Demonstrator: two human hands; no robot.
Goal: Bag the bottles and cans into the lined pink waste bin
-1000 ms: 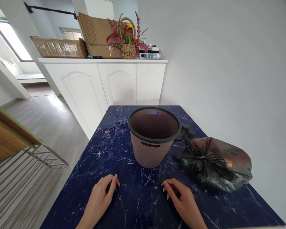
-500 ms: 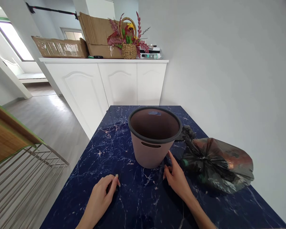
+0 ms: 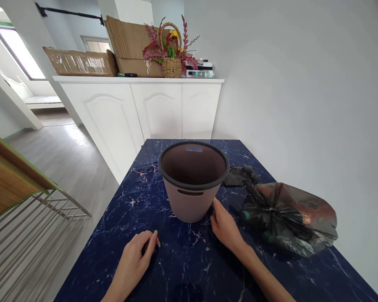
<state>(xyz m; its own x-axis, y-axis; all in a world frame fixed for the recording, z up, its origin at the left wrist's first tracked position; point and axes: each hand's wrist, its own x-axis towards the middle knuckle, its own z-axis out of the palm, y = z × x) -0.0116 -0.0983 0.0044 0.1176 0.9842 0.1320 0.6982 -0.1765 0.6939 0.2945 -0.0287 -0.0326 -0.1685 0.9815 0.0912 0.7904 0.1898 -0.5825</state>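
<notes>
— Our left grip (image 3: 132, 259)?
— Narrow, curled on one blue veined desk (image 3: 138, 209).
— Our right grip (image 3: 226, 227)?
— At the side of one bin (image 3: 190, 207); width, we cannot tell. Right of it: black bag (image 3: 290, 218). Beyond: white cabinet (image 3: 159, 107).

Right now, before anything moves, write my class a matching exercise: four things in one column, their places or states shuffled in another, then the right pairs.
1. Bin
2. Left hand
3. Right hand
4. Flower basket

A. On top of the white cabinet
B. Resting on the blue table, apart from the bin
C. Upright, with a dark rim
D. Fingers at the bin's right side

Pairs: 1-C, 2-B, 3-D, 4-A
</notes>
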